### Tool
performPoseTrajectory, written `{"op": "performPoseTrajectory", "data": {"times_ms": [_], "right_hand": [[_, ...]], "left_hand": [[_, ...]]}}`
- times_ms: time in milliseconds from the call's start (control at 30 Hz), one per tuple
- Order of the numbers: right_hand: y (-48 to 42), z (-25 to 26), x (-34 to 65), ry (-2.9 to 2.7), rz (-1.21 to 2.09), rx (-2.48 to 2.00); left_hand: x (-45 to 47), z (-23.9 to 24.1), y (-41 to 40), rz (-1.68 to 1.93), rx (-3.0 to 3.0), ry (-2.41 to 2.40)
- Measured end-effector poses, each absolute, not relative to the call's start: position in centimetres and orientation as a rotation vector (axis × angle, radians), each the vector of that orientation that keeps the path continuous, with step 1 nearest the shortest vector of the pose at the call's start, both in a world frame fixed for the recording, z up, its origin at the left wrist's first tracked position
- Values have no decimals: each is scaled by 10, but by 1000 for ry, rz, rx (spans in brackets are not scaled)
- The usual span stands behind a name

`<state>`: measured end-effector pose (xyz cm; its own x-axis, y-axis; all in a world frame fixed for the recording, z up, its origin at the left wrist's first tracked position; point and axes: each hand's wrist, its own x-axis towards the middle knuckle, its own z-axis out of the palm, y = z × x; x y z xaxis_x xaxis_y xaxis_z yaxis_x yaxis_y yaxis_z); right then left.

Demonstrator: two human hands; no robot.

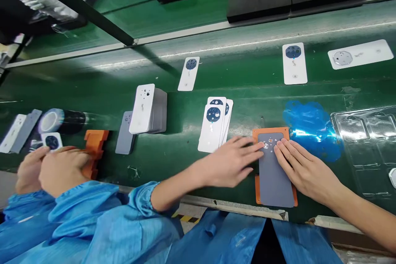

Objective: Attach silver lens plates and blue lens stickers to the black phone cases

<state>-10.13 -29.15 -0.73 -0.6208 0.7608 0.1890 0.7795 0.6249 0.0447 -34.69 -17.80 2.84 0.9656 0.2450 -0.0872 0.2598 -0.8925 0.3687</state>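
A grey phone back cover (274,177) lies in an orange jig (259,134) near the front edge of the green belt. My left hand (233,161) lies flat, its fingers stretched out and reaching the cover's left top by the camera holes. My right hand (305,167) rests flat on the cover's right side, fingertips near the top. Neither hand holds anything. A small pile of white covers with blue camera rings (214,128) sits just left of my left hand.
A co-worker's hands (52,167) in blue sleeves work at another orange jig (94,148) on the left. A stack of covers (148,109) stands mid-belt, single white covers (294,64) lie further back, blue film (312,128) and a clear tray (368,148) at right.
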Motion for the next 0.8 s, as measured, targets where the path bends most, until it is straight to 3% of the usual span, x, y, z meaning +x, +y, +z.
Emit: {"op": "performPoseTrajectory", "data": {"times_ms": [133, 333, 800], "right_hand": [[-292, -9, -100, -2689, -235, -1290], [-293, -11, -100, -2682, -279, -1284], [-302, -11, -101, -2667, -284, -1267]], "left_hand": [[-323, 35, -138, 107, 2385, 637], [-279, 19, -115, -159, 2169, 654], [-270, 5, -116, -140, 2007, 776]]}}
